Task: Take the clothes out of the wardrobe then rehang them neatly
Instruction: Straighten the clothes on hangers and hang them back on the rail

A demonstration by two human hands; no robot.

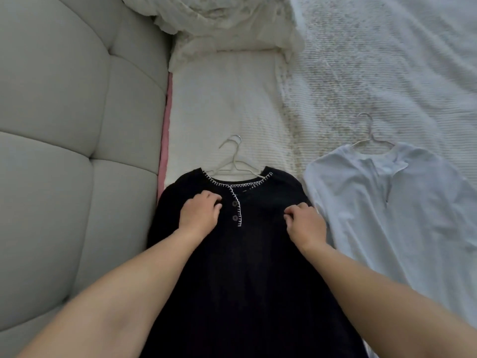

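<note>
While black white-stitched garment (245, 254) lies lengthwise toward us, left hand (198, 215) and right hand (305, 223) each pinch chest fabric, equally near, flanking placket.

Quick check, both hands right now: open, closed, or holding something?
Left hand: fingers curled, gripping the chest fabric of the black white-stitched garment.
Right hand: fingers curled, pinching the same garment's fabric.

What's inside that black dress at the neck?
A white hanger: its hook and upper bars stick out of the black dress neckline. Its arms are covered by fabric. Both hands rest on top.
</note>
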